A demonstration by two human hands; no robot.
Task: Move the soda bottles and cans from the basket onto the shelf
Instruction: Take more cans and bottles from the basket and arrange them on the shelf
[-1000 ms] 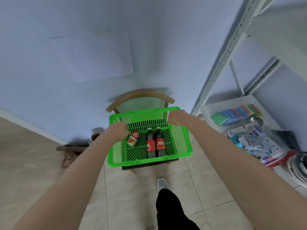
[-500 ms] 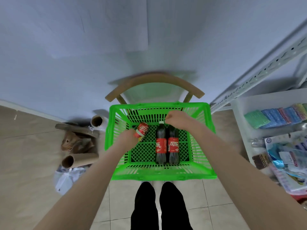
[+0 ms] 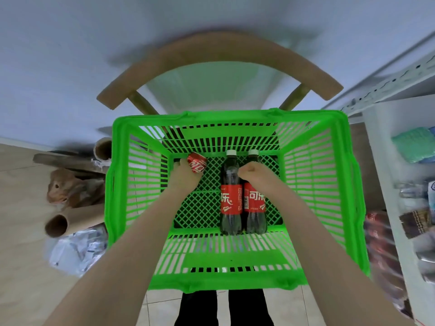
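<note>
**Soda bottles (image 3: 231, 196) and can (image 3: 197, 164) down in the basket (image 3: 226, 282), one hand at each**

- Location: two dark bottles with red labels are laid flat on the basket floor, right of centre. They lie side by side and touching, with the white caps pointing far. The can is lying tilted at the far left of the basket floor, well apart from the bottles. Nothing has yet been set on the shelf (image 3: 386, 165), which is seen at the right edge and is crowded with packets.
- Support: the basket appears to be perched on a wooden chair (image 3: 219, 50) against the wall.

Risks, as judged:
- The left bottle (image 3: 229, 222) could be rolled or dragged if the right bottle (image 3: 256, 222) is lifted, because the two are pressed together.
- A bottle held only at its narrow upper end could swing and slip. It could also be knocked against the tall lattice wall on the way out.
- The basket could be tipped or slid off the chair if a wall is caught during the lift.
- Packets on the shelf could be pushed over, as little free room is seen there.

Hands:
- Right hand (image 3: 253, 172): the fingers (image 3: 246, 169) are curled tight, fist-like, round the upper part of the right bottle just below its cap. Nothing else is touched.
- Left hand (image 3: 184, 178): it is laid over the near end of the can. The fingers (image 3: 178, 163) are bent down and mostly hidden behind the back of the hand, so it cannot be told whether the grip is closed.
</note>
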